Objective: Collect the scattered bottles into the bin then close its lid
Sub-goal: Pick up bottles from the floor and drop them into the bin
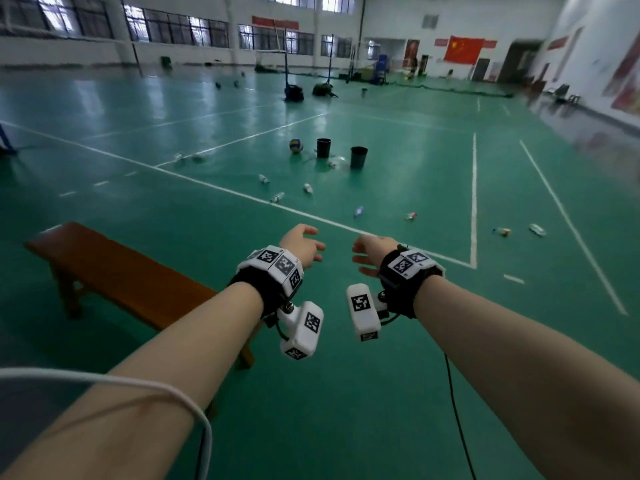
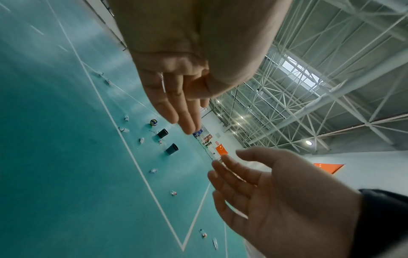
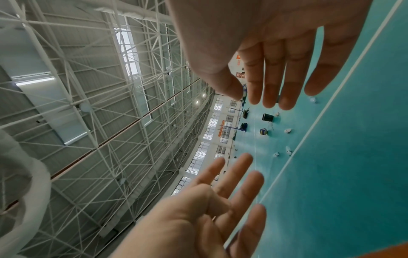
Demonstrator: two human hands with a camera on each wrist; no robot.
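Note:
Several plastic bottles lie scattered on the green court floor, among them one [image 1: 264, 178], a blue-labelled one [image 1: 358, 212] and a clear one [image 1: 537, 229] far right. Two black bins stand upright and open-topped beyond them, one [image 1: 323, 147] next to another [image 1: 358, 156]; no lid shows. My left hand [image 1: 304, 242] and right hand [image 1: 372, 252] are stretched out in the air, palms facing each other, fingers relaxed and holding nothing. The left wrist view shows the left hand [image 2: 176, 90] above both bins [image 2: 172, 148]. In the right wrist view the right hand [image 3: 276, 66] is empty.
A brown wooden bench [image 1: 114, 268] stands close on my left. A volleyball [image 1: 296, 146] lies left of the bins. Net posts and dark bags [image 1: 294, 93] stand farther back. White court lines [image 1: 473, 202] cross the floor between me and the bottles.

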